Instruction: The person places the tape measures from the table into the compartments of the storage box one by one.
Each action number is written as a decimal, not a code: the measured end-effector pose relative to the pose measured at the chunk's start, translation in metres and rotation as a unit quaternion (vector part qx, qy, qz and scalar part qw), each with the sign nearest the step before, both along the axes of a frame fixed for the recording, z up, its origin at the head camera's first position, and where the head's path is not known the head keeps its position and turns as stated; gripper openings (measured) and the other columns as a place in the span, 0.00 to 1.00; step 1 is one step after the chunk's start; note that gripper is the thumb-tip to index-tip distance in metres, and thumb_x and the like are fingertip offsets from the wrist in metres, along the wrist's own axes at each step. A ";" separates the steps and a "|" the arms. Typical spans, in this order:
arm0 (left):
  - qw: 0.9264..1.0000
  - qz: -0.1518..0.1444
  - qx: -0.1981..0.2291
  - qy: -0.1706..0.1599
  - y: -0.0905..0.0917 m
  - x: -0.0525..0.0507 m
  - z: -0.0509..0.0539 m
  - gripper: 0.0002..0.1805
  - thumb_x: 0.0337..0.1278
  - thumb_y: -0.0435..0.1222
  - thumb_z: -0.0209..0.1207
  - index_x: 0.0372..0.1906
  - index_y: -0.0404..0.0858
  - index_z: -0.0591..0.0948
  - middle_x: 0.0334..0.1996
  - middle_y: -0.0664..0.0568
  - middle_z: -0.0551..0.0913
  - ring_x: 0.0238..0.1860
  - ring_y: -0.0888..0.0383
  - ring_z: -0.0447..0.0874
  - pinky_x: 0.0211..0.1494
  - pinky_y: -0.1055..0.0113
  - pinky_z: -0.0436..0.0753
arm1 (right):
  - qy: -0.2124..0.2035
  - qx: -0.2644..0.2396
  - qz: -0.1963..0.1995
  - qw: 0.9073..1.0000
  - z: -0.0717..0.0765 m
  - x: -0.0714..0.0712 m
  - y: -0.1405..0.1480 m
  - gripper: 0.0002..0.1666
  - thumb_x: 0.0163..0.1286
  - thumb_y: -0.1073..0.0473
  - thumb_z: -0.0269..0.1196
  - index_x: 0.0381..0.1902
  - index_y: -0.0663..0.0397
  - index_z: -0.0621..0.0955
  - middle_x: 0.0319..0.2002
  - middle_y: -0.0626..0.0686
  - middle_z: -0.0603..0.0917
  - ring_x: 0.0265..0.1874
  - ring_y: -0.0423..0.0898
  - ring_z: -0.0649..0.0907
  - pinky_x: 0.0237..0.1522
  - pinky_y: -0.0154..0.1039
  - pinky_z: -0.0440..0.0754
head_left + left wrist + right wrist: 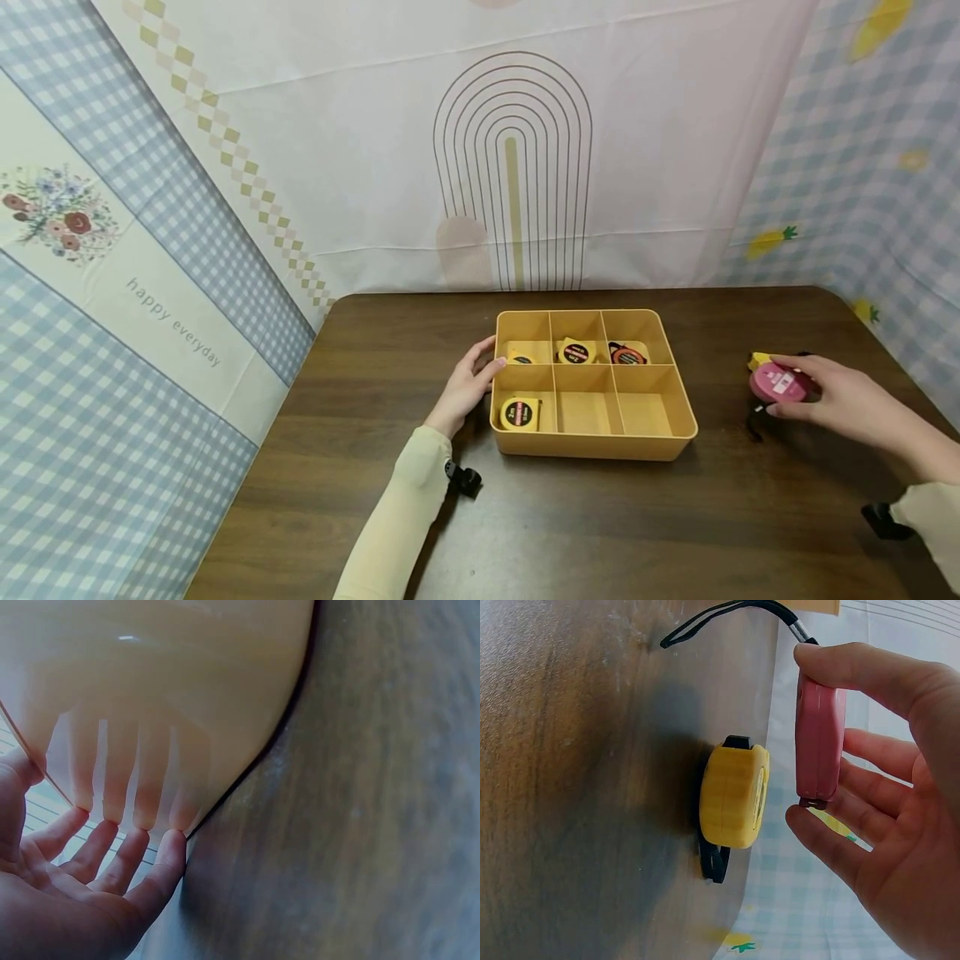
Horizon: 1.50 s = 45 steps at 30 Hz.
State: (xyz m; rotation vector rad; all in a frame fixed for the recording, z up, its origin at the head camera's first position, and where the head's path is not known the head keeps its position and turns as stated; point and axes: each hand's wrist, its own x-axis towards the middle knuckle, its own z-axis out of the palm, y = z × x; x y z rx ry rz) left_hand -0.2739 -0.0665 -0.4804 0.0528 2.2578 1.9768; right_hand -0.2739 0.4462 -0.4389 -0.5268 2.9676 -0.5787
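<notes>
above table (585,533), right grip (836,398) pinches pink tape (772,382); left grip (463,390) touches tray (588,447).

Homey draped-off nook — can't tell what room
Wood-look table (585,525), creased arch-print cloth (375,167) hung behind it, gingham "happy everyday" fabric (135,317) left of it

A box (592,447) stands near the tabletop's (555,525) back edge, tape measures (576,352) in its three back compartments and front-left one, left hand (463,390) at its left side. Toward the right edge, right hand (843,396) holds another tape measure (821,739) above a lying tape measure (731,796).
</notes>
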 end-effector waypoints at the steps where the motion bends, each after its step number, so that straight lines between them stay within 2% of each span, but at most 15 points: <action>1: 1.000 0.003 -0.001 0.002 0.000 0.000 -0.001 0.33 0.75 0.41 0.55 0.79 0.41 0.59 0.73 0.41 0.66 0.69 0.45 0.69 0.62 0.47 0.77 | 0.003 0.000 0.001 1.000 0.000 0.000 0.000 0.53 0.57 0.40 0.76 0.65 0.76 0.70 0.53 0.76 0.75 0.45 0.68 0.79 0.40 0.60 0.78; 14: 1.000 0.016 -0.011 0.010 0.002 0.001 -0.002 0.32 0.75 0.42 0.56 0.78 0.44 0.63 0.71 0.44 0.70 0.67 0.48 0.72 0.59 0.51 0.80 | 0.015 0.004 0.021 1.000 0.007 -0.006 -0.006 0.51 0.58 0.42 0.75 0.65 0.73 0.71 0.55 0.76 0.75 0.46 0.67 0.80 0.40 0.58 0.79; 26: 1.000 0.015 -0.007 0.013 0.001 -0.001 -0.005 0.32 0.74 0.43 0.56 0.78 0.43 0.63 0.71 0.43 0.70 0.66 0.49 0.73 0.58 0.52 0.80 | 0.003 -0.006 0.042 0.999 0.015 -0.016 -0.014 0.50 0.60 0.43 0.75 0.68 0.72 0.70 0.59 0.75 0.73 0.53 0.69 0.77 0.46 0.63 0.76; 37: 1.000 0.015 -0.013 0.016 0.003 -0.002 -0.004 0.33 0.74 0.44 0.57 0.78 0.45 0.63 0.71 0.45 0.70 0.67 0.49 0.72 0.61 0.49 0.78 | 0.026 -0.006 0.057 0.998 0.016 -0.024 -0.018 0.50 0.59 0.44 0.76 0.67 0.71 0.71 0.57 0.73 0.76 0.50 0.65 0.79 0.45 0.61 0.77; 45: 1.000 0.019 -0.020 0.011 0.004 -0.003 -0.008 0.33 0.74 0.45 0.57 0.78 0.44 0.63 0.72 0.45 0.69 0.67 0.49 0.72 0.61 0.49 0.78 | 0.043 -0.010 0.068 0.997 0.018 -0.031 -0.020 0.48 0.58 0.46 0.77 0.66 0.69 0.72 0.55 0.69 0.77 0.46 0.59 0.80 0.41 0.54 0.78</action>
